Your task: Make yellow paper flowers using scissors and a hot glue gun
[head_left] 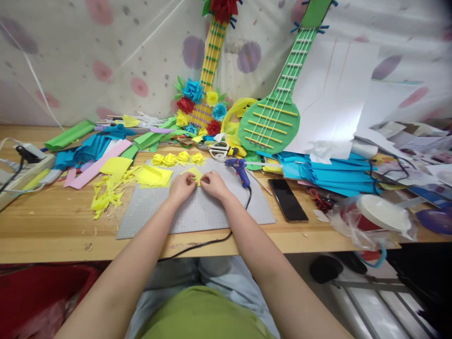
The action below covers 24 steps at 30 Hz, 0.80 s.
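Note:
Over the grey cutting mat, my left hand and my right hand face each other, fingers closed on a small piece of yellow crepe paper between them. Left of my hands lies a stack of cut yellow paper. Several finished yellow paper flowers stand in a row along the mat's far edge. A blue hot glue gun rests right of my right hand, its black cord running toward the table's front edge.
Yellow scraps and blue crepe paper lie on the left. White-handled scissors are behind the mat, a phone to its right. A green paper lute and a flowered yellow one lean at the back.

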Each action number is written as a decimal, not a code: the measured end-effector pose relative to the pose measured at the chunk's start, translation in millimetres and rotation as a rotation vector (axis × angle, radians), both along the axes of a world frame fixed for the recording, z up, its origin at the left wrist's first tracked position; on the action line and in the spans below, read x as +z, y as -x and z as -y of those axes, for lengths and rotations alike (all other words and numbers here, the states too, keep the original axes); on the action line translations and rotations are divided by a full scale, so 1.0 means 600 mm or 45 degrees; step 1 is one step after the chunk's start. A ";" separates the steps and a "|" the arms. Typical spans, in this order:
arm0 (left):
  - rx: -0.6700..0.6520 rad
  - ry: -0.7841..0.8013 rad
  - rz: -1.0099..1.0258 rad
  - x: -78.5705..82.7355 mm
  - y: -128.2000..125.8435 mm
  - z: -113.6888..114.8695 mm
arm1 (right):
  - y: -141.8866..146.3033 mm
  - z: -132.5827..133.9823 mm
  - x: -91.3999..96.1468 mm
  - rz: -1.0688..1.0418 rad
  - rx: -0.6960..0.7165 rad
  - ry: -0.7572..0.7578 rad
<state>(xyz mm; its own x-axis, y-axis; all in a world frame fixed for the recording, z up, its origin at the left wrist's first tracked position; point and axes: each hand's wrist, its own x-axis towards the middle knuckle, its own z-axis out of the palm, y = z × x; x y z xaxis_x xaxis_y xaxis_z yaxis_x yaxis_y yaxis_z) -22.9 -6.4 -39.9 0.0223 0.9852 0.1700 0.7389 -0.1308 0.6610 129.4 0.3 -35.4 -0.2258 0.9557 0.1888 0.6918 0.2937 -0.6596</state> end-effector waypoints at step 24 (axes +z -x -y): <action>0.083 -0.088 -0.303 0.018 -0.019 0.021 | -0.007 0.011 0.011 0.022 0.086 0.042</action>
